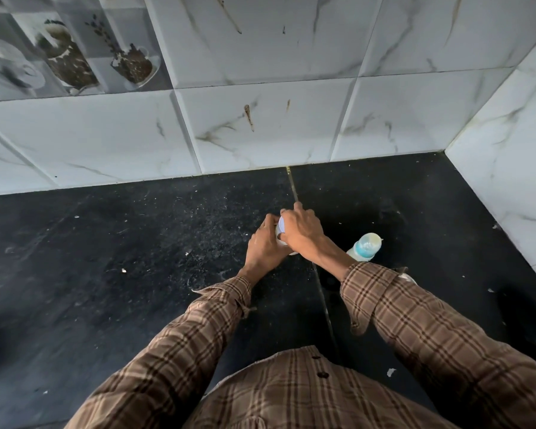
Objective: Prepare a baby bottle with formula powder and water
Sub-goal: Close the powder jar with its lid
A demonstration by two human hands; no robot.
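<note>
Hands meet over a small white container (281,226) on the black stone counter (136,243). Left hand (265,243) curls its fingers round the container's side, while the right hand (302,230) grips its top from above. Most of the container is hidden. Just right of the right wrist stands the baby bottle (365,246), blue-collared, apart from both hands, near the marble-tiled wall (260,119) corner.
</note>
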